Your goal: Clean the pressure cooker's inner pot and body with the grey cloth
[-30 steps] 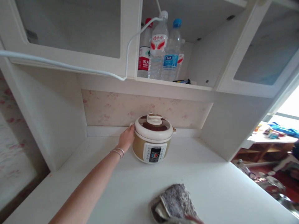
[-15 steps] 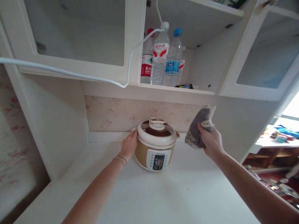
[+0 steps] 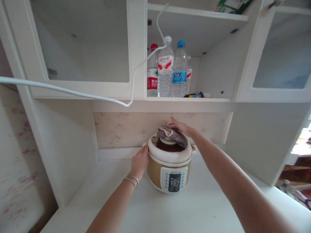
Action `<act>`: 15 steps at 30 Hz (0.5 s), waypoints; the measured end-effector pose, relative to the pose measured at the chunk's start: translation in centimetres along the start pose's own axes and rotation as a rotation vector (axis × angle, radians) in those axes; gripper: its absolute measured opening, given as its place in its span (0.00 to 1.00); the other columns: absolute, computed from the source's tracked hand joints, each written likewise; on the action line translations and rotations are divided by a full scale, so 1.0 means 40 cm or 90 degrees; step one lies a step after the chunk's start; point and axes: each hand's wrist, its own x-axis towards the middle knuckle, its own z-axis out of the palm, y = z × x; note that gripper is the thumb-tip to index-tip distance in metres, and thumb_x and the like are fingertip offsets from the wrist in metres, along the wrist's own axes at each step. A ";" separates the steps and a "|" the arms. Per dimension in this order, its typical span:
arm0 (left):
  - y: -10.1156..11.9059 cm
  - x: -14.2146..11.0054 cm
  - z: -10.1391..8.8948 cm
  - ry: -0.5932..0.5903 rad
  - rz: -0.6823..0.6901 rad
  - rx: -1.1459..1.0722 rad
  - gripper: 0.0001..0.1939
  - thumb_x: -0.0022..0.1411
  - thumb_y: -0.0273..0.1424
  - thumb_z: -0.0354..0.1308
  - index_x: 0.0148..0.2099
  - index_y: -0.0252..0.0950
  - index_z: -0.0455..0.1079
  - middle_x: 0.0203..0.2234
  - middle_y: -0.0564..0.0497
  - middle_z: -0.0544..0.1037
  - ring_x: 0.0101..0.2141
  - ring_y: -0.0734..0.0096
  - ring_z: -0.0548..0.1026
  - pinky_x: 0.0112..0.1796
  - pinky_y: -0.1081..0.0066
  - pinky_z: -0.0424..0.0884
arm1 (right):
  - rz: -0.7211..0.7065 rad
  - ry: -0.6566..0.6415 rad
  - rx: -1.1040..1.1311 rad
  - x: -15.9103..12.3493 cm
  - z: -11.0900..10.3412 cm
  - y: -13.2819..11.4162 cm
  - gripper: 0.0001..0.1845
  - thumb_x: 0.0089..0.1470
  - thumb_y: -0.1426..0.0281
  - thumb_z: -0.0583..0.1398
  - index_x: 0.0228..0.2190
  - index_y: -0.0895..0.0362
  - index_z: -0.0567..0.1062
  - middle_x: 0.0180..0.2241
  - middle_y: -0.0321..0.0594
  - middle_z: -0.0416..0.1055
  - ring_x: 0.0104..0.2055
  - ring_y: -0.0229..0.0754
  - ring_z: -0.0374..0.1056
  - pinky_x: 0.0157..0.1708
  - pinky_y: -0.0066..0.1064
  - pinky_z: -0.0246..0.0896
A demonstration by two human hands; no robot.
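Observation:
A gold-and-white electric pressure cooker stands on the white counter, its button panel facing me. My left hand, two bracelets at its wrist, grips the cooker's left side by the lid rim. Some of those fingers are hidden behind the side of the cooker. My right hand is over the lid, holding a grey-brown cloth against the lid's top handle. The upper fingers of that hand stretch out over the cloth; the rest are hidden. Draped, the cloth covers most of the handle and part of the brown lid top.
Overhead, an open cabinet shelf holds several plastic bottles and small items. A white cable hangs across the cabinet front on the left. Side panels flank the counter, with floral wallpaper behind.
My right hand has brought the cloth left from beside the cooker onto its lid handle. My left hand stays on the cooker's side. The view has shifted slightly.

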 end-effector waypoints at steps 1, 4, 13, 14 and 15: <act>-0.001 0.001 0.002 0.001 0.001 0.000 0.22 0.68 0.24 0.39 0.61 0.40 0.57 0.58 0.43 0.67 0.53 0.64 0.69 0.47 0.67 0.68 | -0.011 -0.006 -0.009 0.009 0.003 0.006 0.34 0.57 0.45 0.48 0.47 0.56 0.76 0.49 0.44 0.73 0.51 0.50 0.68 0.57 0.43 0.53; -0.003 0.002 0.005 0.005 0.004 -0.010 0.22 0.67 0.23 0.39 0.61 0.39 0.57 0.58 0.43 0.67 0.54 0.65 0.69 0.49 0.68 0.68 | -0.051 -0.024 -0.024 0.029 0.030 0.016 0.27 0.54 0.50 0.56 0.46 0.55 0.77 0.52 0.42 0.71 0.54 0.51 0.65 0.58 0.42 0.51; 0.012 -0.003 -0.009 -0.014 -0.032 -0.018 0.22 0.68 0.24 0.37 0.61 0.41 0.59 0.57 0.44 0.68 0.53 0.64 0.69 0.47 0.67 0.69 | -0.056 0.014 -0.065 0.016 0.046 0.095 0.24 0.61 0.60 0.47 0.42 0.57 0.78 0.48 0.43 0.74 0.50 0.48 0.69 0.54 0.39 0.58; 0.013 -0.004 -0.009 -0.009 -0.026 -0.020 0.22 0.68 0.25 0.37 0.60 0.40 0.59 0.57 0.44 0.68 0.54 0.64 0.69 0.47 0.67 0.69 | -0.053 0.027 -0.075 0.004 0.044 0.104 0.25 0.62 0.60 0.45 0.44 0.57 0.77 0.49 0.42 0.74 0.50 0.47 0.69 0.54 0.39 0.58; 0.013 -0.005 -0.009 -0.003 -0.020 -0.023 0.22 0.68 0.25 0.37 0.60 0.40 0.59 0.57 0.44 0.68 0.54 0.64 0.69 0.47 0.67 0.69 | -0.051 0.041 -0.086 -0.011 0.041 0.111 0.25 0.62 0.60 0.45 0.46 0.56 0.76 0.50 0.42 0.72 0.52 0.45 0.68 0.55 0.38 0.57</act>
